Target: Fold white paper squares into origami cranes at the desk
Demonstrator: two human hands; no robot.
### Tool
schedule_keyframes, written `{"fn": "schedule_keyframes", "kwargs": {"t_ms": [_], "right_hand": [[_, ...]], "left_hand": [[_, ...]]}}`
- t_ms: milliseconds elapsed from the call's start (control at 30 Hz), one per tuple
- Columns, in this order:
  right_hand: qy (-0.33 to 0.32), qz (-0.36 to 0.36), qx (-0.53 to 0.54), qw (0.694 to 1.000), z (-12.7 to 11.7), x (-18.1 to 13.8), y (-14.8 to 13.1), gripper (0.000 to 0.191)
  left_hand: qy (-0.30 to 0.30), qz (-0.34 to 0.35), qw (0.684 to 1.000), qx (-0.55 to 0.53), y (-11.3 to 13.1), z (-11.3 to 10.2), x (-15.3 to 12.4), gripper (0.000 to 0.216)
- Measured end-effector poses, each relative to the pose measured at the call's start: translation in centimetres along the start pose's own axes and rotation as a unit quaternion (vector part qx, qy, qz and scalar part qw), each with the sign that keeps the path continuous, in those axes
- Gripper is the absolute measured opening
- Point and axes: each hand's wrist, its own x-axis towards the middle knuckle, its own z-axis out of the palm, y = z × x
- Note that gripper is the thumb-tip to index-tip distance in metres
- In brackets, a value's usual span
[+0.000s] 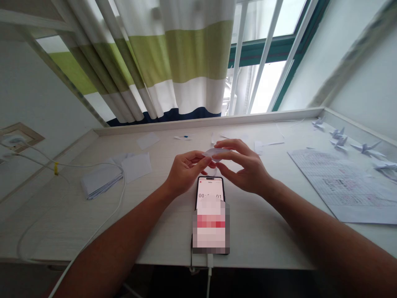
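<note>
Between my two hands, above the top end of a phone (211, 188), is a small folded piece of white paper (214, 153). My left hand (187, 169) pinches its left end between thumb and fingers. On the other side, my right hand (242, 165) has its fingers curved over the paper's right part, with the thumb below near the edge. The fingers hide much of the paper, so its exact folded shape cannot be made out. The phone lies face up and its screen is partly blurred out.
White paper sheets (102, 182) lie stacked at left beside a white cable (124, 182). Several folded paper cranes (339, 142) stand at right, behind a printed sheet (331, 186). Paper scraps (149, 140) and a small blue-marked item (185, 136) lie at the back, before the curtain (198, 54).
</note>
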Motion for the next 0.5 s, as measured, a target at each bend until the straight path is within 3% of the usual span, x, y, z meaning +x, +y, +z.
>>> {"fn": "schedule_keyframes", "kwargs": {"t_ms": [100,300,400,500], "right_hand": [[0.012,0.021,0.051,0.998,0.1,0.0,-0.3,0.027],[-0.048,0.166,0.128,0.977,0.8,-0.2,-0.5,0.015],[-0.013,0.252,0.189,0.949,1.2,-0.1,-0.9,0.016],[0.022,0.313,0.299,0.901,1.6,0.1,-1.2,0.021]], "left_hand": [[-0.006,-0.007,0.999,0.035,0.1,-0.2,-0.1,0.025],[-0.014,-0.004,0.998,0.062,-0.3,-0.3,-0.3,0.026],[0.007,-0.013,0.998,0.059,-0.2,-0.2,-0.1,0.027],[0.019,-0.025,0.998,0.052,-0.2,-0.1,0.0,0.029]]}}
